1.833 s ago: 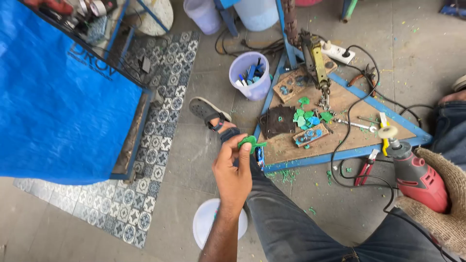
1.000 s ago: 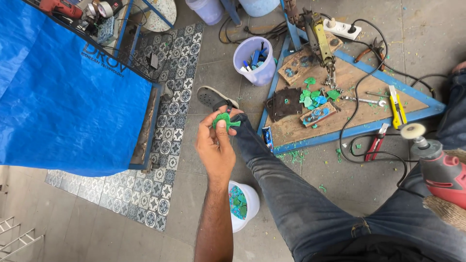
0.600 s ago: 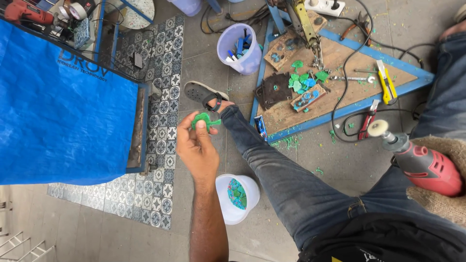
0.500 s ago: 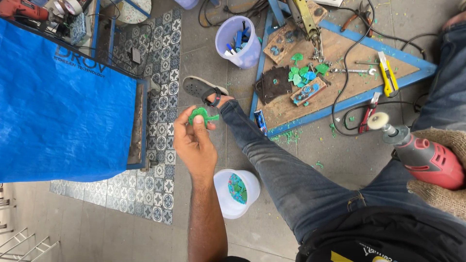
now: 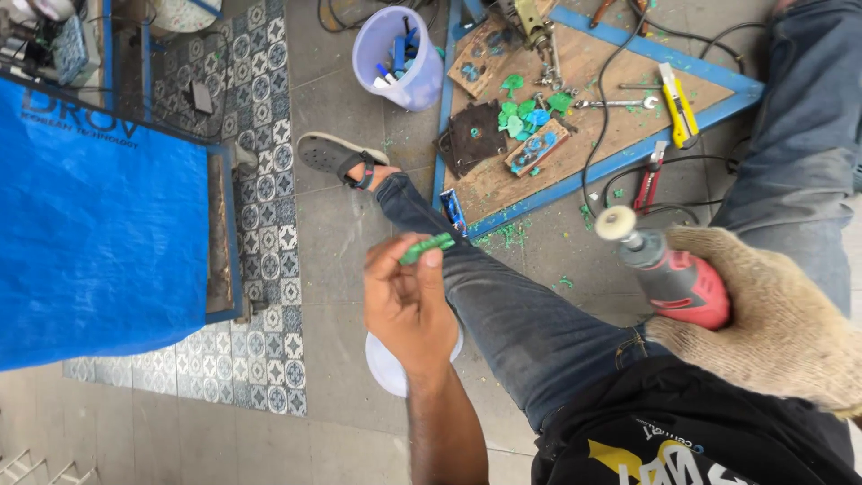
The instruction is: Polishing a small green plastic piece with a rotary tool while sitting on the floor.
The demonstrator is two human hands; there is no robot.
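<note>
Green plastic part (image 5: 426, 248) is pinched between thumb and fingertips of the left hand (image 5: 409, 305), raised over the left thigh, well clear of the board (image 5: 575, 135). Fingers are closed on the part; nothing else is in that hand. Directly beneath the hand sits a white tub (image 5: 386, 368) on the floor, mostly hidden by the wrist.

The right hand (image 5: 781, 314), in a knit glove, is clenched around a red rotary tool (image 5: 669, 274) whose round white wheel (image 5: 616, 223) points toward the board's near edge. Tool and part are well apart.

On the board lie more green and blue pieces (image 5: 525, 112), a yellow knife (image 5: 678, 108) and a spanner (image 5: 615, 103). A lilac bucket (image 5: 400, 54) stands off the board's left corner.

Judgement: the step in hand looks like inspection of 1 part between grinding passes. A next move would call for a firm pinch, fingertips clear of the wheel.
</note>
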